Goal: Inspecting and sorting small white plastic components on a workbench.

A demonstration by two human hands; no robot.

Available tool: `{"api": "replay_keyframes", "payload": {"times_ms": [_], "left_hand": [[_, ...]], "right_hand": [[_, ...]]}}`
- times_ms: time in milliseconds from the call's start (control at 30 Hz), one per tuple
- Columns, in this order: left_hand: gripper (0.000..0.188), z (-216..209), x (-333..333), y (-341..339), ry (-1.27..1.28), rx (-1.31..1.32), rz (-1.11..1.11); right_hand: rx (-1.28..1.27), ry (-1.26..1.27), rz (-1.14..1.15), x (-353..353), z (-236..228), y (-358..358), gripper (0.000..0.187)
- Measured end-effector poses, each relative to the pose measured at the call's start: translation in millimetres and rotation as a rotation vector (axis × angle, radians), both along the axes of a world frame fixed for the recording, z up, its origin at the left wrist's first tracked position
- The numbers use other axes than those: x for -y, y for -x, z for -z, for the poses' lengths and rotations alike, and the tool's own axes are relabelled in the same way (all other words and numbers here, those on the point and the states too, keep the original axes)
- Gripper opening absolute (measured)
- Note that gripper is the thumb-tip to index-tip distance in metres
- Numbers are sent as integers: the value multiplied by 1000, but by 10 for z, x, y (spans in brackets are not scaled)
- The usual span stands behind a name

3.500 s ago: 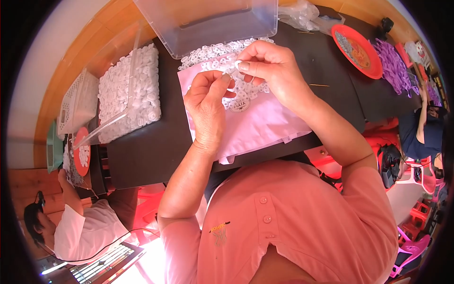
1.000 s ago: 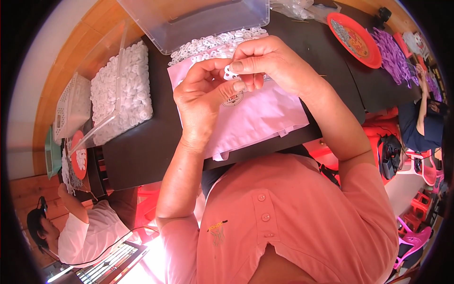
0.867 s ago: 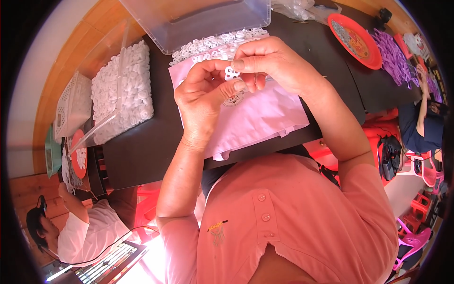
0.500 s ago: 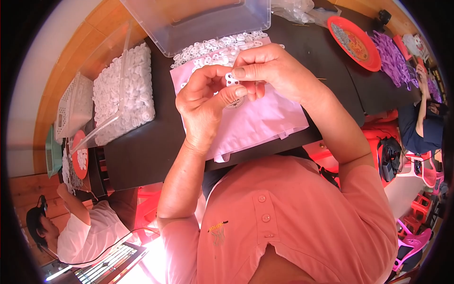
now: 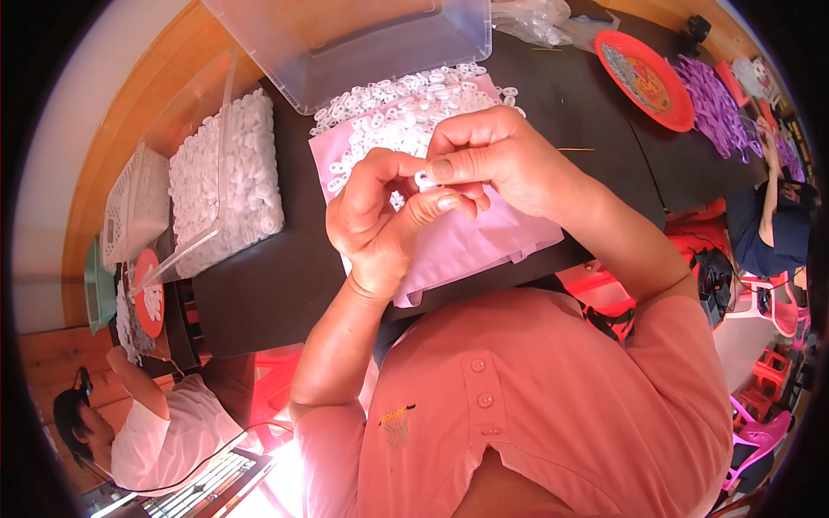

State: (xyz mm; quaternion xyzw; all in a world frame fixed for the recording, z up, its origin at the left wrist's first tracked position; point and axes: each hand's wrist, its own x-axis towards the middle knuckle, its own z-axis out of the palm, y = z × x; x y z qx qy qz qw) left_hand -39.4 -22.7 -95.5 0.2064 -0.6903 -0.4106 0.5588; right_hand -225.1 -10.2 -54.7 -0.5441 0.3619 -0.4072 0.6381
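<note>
Between my two hands, above a pink cloth bag (image 5: 484, 250), is a small white plastic piece (image 5: 423, 180) with a round hole. My left hand (image 5: 380, 211) pinches it from the left, thumb along its near side. From the right, the thumb and fingertips of my right hand (image 5: 505, 164) close on the same piece, covering much of it. Something small and white shows in the gap between my left thumb and fingers; what it is I cannot make out. Beyond my hands lie many loose white plastic pieces (image 5: 393, 121) with holes, spread over the bag's far part.
A clear plastic bin (image 5: 380, 52) stands at the far side. To the left, white pieces (image 5: 226, 177) fill a clear box, beside a white perforated basket (image 5: 134, 207). A red plate (image 5: 643, 82) and purple strips (image 5: 717, 108) lie at right. Co-workers sit at both sides.
Both hands have moved slightly nearer to me with the white piece. It has turned or slid between the fingers, so less of it shows.
</note>
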Motion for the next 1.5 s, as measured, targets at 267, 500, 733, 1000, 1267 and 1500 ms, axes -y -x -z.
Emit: {"api": "replay_keyframes", "payload": {"times_ms": [267, 500, 733, 1000, 1267, 1500], "left_hand": [[30, -7, -4, 62, 41, 19, -47], [31, 57, 38, 37, 28, 13, 7], [29, -261, -57, -13, -303, -166, -228], [23, -1074, 573, -1285, 233, 333, -933], [19, -334, 236, 34, 403, 727, -272], [15, 150, 423, 720, 700, 941, -49]], "right_hand": [[126, -20, 1, -17, 126, -1, 21], [134, -20, -14, 32, 200, 12, 22], [35, -9, 272, 159, 162, 66, 29], [168, 88, 512, 160, 15, 299, 29], [325, 61, 566, 71, -160, 380, 22], [191, 190, 648, -38, -52, 510, 27]]}}
